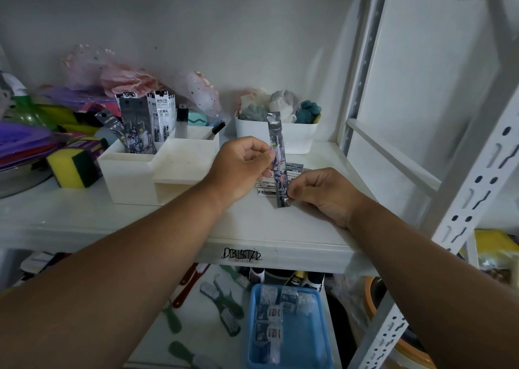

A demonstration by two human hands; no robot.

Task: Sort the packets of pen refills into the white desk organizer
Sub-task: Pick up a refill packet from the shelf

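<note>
The white rectangular plastic desk organizer (157,169) sits on the flat white shelf board (84,214); its left rear compartment holds upright glossy refill packets (140,124). Right of the organizer, the left hand (241,166) pinches the middle of a long narrow foil refill packet (278,155), held upright. The right hand (325,194) pinches its lower end. Behind that packet, flat refill packets (292,172) lie stacked on the board.

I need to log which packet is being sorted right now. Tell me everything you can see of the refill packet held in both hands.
The refill packet is a long, narrow, glossy plastic sleeve, dark grey with a colourful printed picture and white lettering on top. It stands nearly upright above the shelf. The left hand pinches its middle; the right hand pinches its lower end.
</note>
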